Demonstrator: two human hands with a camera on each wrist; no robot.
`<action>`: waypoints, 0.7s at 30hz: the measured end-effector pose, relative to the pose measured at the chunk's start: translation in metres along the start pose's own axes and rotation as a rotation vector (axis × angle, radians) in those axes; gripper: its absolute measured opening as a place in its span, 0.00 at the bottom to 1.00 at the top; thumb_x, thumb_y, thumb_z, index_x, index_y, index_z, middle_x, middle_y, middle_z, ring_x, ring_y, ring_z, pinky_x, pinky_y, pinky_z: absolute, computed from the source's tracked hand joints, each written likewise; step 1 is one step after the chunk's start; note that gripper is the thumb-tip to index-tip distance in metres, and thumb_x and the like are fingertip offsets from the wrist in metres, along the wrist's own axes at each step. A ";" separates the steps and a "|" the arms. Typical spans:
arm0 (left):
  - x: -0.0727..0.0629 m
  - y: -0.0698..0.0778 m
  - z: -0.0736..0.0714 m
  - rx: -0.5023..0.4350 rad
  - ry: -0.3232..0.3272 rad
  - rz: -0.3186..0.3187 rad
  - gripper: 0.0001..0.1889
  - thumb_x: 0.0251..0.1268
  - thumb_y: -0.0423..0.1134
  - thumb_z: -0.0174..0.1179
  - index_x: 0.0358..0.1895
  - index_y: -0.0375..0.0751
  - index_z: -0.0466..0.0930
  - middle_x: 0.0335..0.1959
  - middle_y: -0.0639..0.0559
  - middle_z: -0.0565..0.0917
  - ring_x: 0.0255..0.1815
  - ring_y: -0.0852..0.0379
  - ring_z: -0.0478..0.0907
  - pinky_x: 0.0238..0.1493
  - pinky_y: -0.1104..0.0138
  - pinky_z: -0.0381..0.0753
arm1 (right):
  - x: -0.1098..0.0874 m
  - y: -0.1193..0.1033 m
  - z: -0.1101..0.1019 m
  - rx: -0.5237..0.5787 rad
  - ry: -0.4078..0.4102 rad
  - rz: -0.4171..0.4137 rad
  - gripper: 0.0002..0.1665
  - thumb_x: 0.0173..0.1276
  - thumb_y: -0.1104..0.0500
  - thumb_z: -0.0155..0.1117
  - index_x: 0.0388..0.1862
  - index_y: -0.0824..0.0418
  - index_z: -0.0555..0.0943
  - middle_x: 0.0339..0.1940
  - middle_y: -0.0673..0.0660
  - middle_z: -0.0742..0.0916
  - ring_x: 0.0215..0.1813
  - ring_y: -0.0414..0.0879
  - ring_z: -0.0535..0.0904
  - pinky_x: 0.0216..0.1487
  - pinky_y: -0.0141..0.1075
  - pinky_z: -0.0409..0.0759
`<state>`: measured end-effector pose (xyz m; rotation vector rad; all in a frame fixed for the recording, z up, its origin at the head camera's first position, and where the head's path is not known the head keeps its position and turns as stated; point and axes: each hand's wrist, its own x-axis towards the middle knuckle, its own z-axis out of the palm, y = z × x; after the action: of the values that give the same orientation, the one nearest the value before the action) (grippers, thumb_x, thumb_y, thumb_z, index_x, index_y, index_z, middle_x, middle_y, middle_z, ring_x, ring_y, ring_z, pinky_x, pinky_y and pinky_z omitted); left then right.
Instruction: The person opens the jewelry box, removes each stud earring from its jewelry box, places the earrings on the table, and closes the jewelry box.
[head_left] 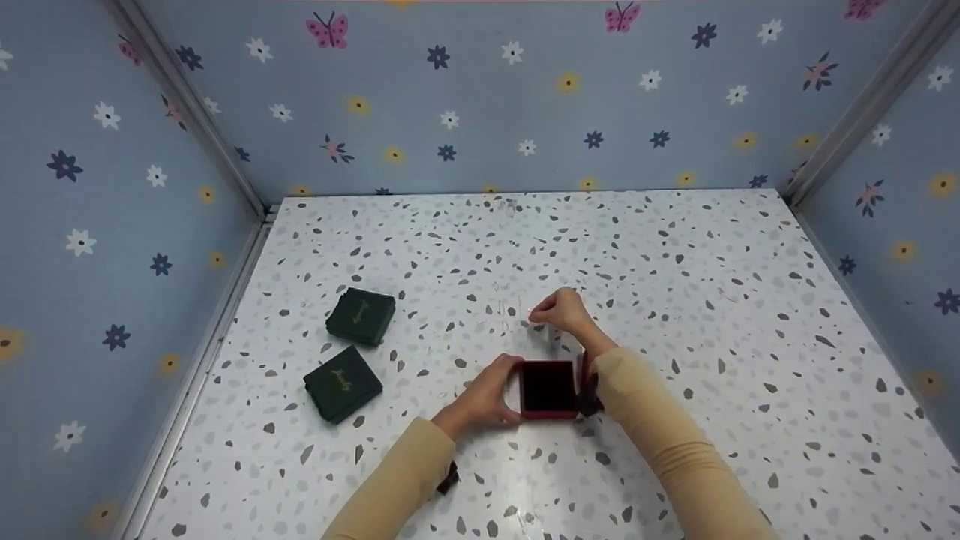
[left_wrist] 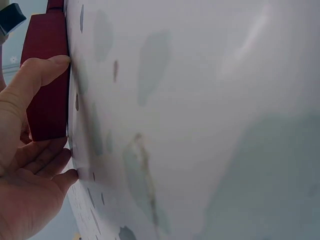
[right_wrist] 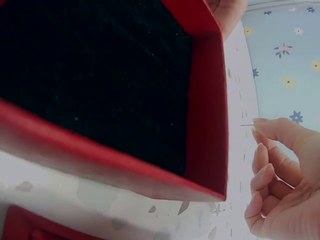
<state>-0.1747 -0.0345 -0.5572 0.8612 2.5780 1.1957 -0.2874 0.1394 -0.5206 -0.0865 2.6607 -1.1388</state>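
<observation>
A small red jewelry box (head_left: 550, 415) with a dark lining sits open on the speckled table, its lid raised on the right side. My left hand (head_left: 486, 394) grips the box from the left, thumb on the near side and fingers at the far side. Beyond the box, my right hand (head_left: 564, 309) is held low over the table. Its thumb and forefinger pinch a thin, needle-like piece (right_wrist: 246, 125), too fine to identify. Left of that hand, several thin golden strands (head_left: 502, 309) lie on the table.
Two dark green boxes with gold lettering lie to the left, a farther one (head_left: 361, 316) and a nearer one (head_left: 343, 385). Flowered blue panels (head_left: 480, 97) wall the table (head_left: 675, 247) at the back and both sides.
</observation>
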 end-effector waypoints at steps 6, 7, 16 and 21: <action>0.000 0.001 0.000 -0.007 -0.002 -0.010 0.45 0.24 0.34 0.74 0.56 0.34 0.62 0.49 0.48 0.69 0.52 0.55 0.67 0.59 0.69 0.61 | 0.003 0.001 0.002 -0.025 -0.002 0.014 0.09 0.46 0.60 0.70 0.27 0.64 0.85 0.24 0.55 0.85 0.22 0.39 0.72 0.24 0.28 0.70; 0.000 0.001 0.000 -0.007 -0.004 -0.015 0.45 0.24 0.34 0.74 0.56 0.35 0.62 0.49 0.48 0.69 0.52 0.56 0.67 0.59 0.69 0.61 | 0.004 0.001 0.003 -0.029 -0.003 0.020 0.09 0.46 0.60 0.70 0.27 0.64 0.85 0.23 0.55 0.85 0.22 0.39 0.72 0.24 0.28 0.70; -0.001 0.002 -0.001 0.002 -0.011 -0.008 0.44 0.25 0.35 0.74 0.56 0.36 0.62 0.49 0.50 0.69 0.52 0.57 0.67 0.58 0.69 0.61 | 0.008 0.003 0.006 -0.077 -0.019 0.048 0.08 0.46 0.61 0.69 0.26 0.64 0.85 0.22 0.55 0.85 0.20 0.40 0.73 0.22 0.28 0.71; -0.001 0.003 -0.002 0.006 -0.003 -0.010 0.45 0.23 0.35 0.74 0.56 0.36 0.63 0.49 0.50 0.69 0.52 0.56 0.67 0.59 0.69 0.60 | 0.010 0.002 0.007 -0.096 -0.026 0.060 0.07 0.46 0.61 0.69 0.26 0.63 0.85 0.21 0.54 0.85 0.20 0.40 0.73 0.22 0.28 0.70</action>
<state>-0.1730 -0.0350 -0.5542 0.8497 2.5817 1.1839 -0.2952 0.1349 -0.5287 -0.0383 2.6752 -0.9846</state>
